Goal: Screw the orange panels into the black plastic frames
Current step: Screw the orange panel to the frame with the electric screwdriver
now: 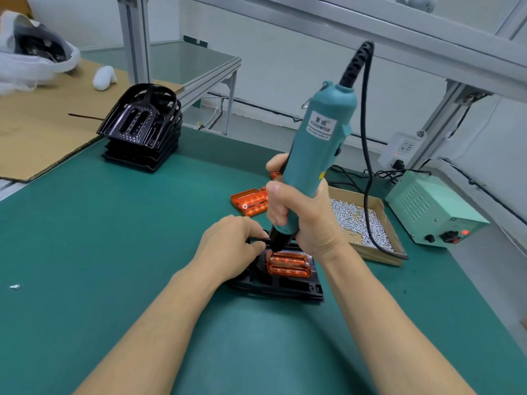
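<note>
- The right hand (296, 212) is wrapped round the teal electric screwdriver (319, 138), tip down at the orange panel's (288, 263) ten o'clock corner.
- The left hand (231, 246), fingers curled, pinches the black frame (285, 286) at the panel's nine o'clock.
- Spare orange panels (251, 201) lie at twelve o'clock.

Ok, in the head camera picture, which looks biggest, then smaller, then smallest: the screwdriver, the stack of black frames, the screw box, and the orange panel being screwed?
1. Screwdriver, though it is nearest the camera.
2. Stack of black frames and screw box: too alike to rank.
3. Orange panel.
</note>
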